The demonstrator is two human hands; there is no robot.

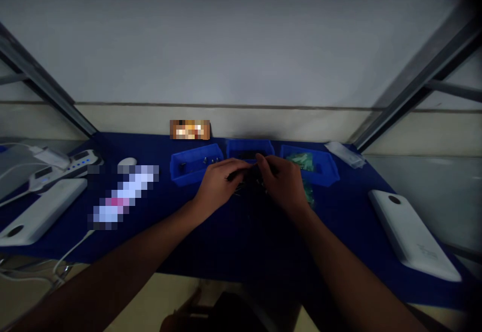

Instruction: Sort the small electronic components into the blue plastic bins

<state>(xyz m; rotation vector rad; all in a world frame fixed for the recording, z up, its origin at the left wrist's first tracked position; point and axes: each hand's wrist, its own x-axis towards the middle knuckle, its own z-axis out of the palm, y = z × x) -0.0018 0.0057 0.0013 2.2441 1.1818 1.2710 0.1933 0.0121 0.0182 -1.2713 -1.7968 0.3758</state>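
My left hand (221,180) and my right hand (286,180) meet fingertip to fingertip over the middle of the table, both closed in a pinch. Whatever they hold between them is too dark and small to make out. Under the fingers lie thin, shiny pieces (238,188), partly hidden. Just beyond stand three blue bins. The left bin (193,175) holds a few small metallic pieces (211,160). Dark contents sit in the middle bin (250,144), half covered by my hands. Green pieces (301,160) fill part of the right bin (328,174). More green material (309,194) shows beside my right wrist.
On the blue table (233,246), a blurred-out phone-like object (124,196), a white power bank (47,211) and a power strip (70,169) with cables lie left. Another white power bank (414,236) lies right. A clear plastic bag (345,155) rests behind. A wall closes the back.
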